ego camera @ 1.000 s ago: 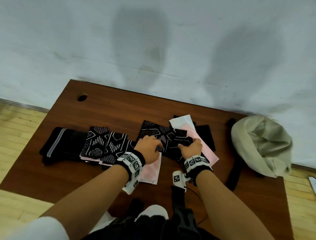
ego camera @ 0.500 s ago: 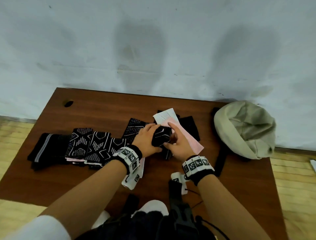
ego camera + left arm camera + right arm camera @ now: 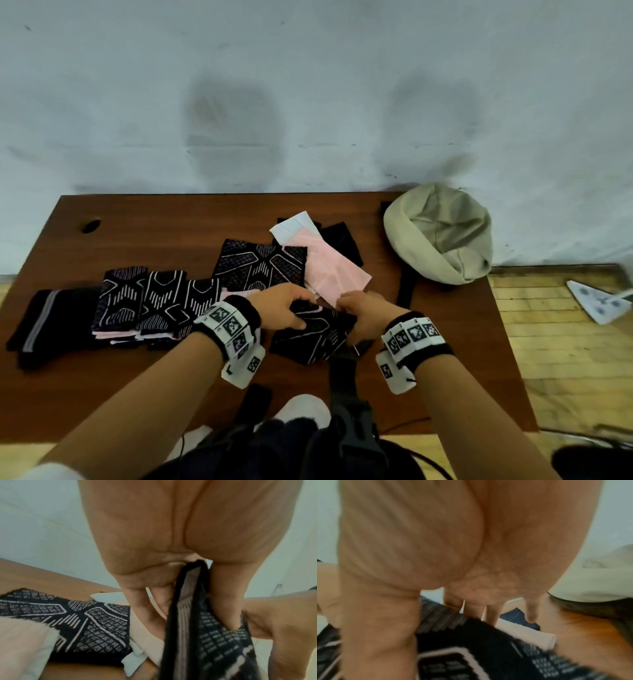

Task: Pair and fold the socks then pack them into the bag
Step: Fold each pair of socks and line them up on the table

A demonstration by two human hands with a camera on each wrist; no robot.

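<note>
We pinch the patterned sock (image 3: 317, 337) with our left hand (image 3: 281, 310); our right hand (image 3: 364, 315), at its three o'clock, seemingly grips it too.

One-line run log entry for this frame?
phase: folding | left hand: grips patterned black sock | right hand: grips same sock | bag: open, right of socks

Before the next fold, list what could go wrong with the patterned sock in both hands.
1. Both the left hand and right hand grip the patterned sock right beside the pink sock; a pull might drag the pink one out of place.
2. The sock sits near the front of the table; a loose end could slip off.
3. The beige bag sags at the far right corner, so packing may need a hand to hold it open.
</note>
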